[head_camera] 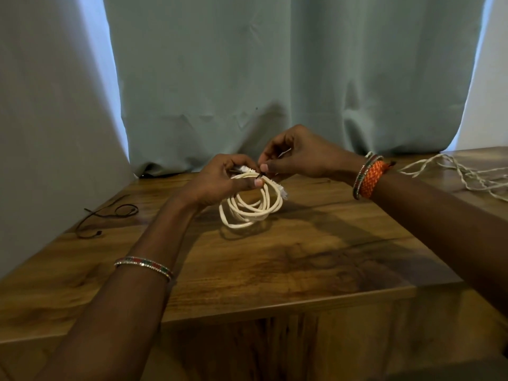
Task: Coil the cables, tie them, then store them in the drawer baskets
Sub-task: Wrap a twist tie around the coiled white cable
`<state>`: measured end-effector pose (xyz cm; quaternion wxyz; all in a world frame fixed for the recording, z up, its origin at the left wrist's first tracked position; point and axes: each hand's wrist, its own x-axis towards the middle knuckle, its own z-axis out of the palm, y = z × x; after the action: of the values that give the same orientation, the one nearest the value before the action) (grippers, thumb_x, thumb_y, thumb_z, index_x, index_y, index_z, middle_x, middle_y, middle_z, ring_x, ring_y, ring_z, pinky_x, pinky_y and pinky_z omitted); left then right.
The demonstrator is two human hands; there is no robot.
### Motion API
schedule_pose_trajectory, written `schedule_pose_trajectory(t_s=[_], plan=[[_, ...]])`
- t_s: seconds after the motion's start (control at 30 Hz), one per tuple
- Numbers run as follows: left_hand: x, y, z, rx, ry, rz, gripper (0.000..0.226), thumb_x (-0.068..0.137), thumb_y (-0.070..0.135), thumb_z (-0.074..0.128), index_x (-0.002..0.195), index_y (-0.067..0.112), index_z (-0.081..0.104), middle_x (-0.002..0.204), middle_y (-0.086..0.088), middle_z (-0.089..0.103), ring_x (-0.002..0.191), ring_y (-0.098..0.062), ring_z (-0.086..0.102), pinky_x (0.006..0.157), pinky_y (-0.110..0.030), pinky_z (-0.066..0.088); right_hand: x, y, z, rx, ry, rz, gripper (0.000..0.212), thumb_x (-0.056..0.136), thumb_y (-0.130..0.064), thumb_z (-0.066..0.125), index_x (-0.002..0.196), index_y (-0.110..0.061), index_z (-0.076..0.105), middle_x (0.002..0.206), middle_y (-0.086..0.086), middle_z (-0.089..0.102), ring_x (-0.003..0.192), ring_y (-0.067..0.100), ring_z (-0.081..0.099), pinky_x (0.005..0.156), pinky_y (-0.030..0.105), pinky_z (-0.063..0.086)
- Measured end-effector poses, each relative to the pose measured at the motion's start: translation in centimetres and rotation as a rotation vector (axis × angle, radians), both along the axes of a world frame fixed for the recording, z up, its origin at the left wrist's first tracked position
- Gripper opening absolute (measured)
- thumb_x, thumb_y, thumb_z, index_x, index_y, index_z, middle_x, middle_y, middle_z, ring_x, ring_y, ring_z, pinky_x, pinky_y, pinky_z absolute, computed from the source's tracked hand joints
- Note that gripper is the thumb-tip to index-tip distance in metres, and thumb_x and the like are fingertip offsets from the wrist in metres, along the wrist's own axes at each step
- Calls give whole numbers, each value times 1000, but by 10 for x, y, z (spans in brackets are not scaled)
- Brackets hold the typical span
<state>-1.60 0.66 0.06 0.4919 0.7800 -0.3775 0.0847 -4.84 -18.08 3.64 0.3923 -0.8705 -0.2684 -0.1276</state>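
A white cable (251, 209) is wound into a coil of several loops and hangs just above the wooden table (275, 265). My left hand (220, 180) grips the top of the coil, thumb pressed on the strands. My right hand (297, 158) pinches a thin dark tie (259, 176) at the top of the coil, right against my left thumb. A white plug end (283, 192) sticks out on the coil's right side.
A thin dark cord (110, 215) lies loose on the table at the left. A tangle of pale thin cables (467, 174) lies at the far right. A grey-green curtain (275, 78) hangs behind the table. The table's front edge runs below my forearms.
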Motion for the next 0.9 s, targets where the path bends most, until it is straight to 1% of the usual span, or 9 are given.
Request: schedule_pose_trajectory(t_s=[0.07,0.13,0.23,0.33,0.47,0.53,0.73,0.83,0.9], plan=[[1,2,1,7,8,-14,20,73,13,77,90,8,68,83,-7,68,77,-12,63,72,-24,51,1,2,-1,8,-31,-9,10,85,-6,66,95,-6,67,88,14,71,80,23,71,76,38,60],[1,3,1,23,13,-20,20,74,12,76,92,8,68,84,-6,69,78,-9,64,72,-22,51,1,3,-2,1,-57,-7,11,86,-5,65,97,-5,67,88,14,71,80,23,72,76,40,59],[-1,5,2,42,35,-32,18,70,15,73,87,12,67,83,-4,69,74,-6,64,69,-17,51,1,5,-5,-33,-69,-2,15,86,-4,64,100,1,68,89,13,71,80,22,71,75,36,60],[-1,8,2,84,37,-37,22,65,25,72,84,16,68,80,0,69,74,-7,64,69,-19,51,0,6,-7,-59,-83,4,14,87,-2,63,100,3,67,89,13,71,80,21,71,74,32,60],[1,12,3,119,57,-36,28,65,27,72,88,11,68,79,2,70,74,-8,64,67,-19,50,-2,10,-8,-211,-257,-7,11,85,-6,66,95,-4,69,88,5,71,76,6,69,71,19,57],[1,12,3,122,48,-42,34,65,25,72,93,5,67,84,-5,69,76,-11,63,69,-20,50,-2,11,-9,-280,-378,1,11,85,-7,66,95,-5,70,87,5,72,77,3,66,70,18,56],[0,14,3,151,41,-60,39,66,24,72,99,4,68,96,-13,70,85,-16,64,77,-25,50,-2,10,-16,-482,-615,36,10,87,-8,59,92,-4,67,81,7,67,71,16,62,66,33,49],[-2,14,4,169,63,-87,39,66,21,71,100,3,67,95,-14,70,83,-14,64,73,-19,51,-4,8,-20,-592,-668,60,11,90,-7,54,95,-3,62,84,9,62,72,19,57,63,33,46],[-4,15,4,181,88,-106,34,69,15,70,100,1,67,88,-8,70,76,-8,64,66,-15,50,-6,8,-22,-670,-699,73,13,90,-6,52,99,-3,60,89,12,61,73,22,56,61,29,40]])
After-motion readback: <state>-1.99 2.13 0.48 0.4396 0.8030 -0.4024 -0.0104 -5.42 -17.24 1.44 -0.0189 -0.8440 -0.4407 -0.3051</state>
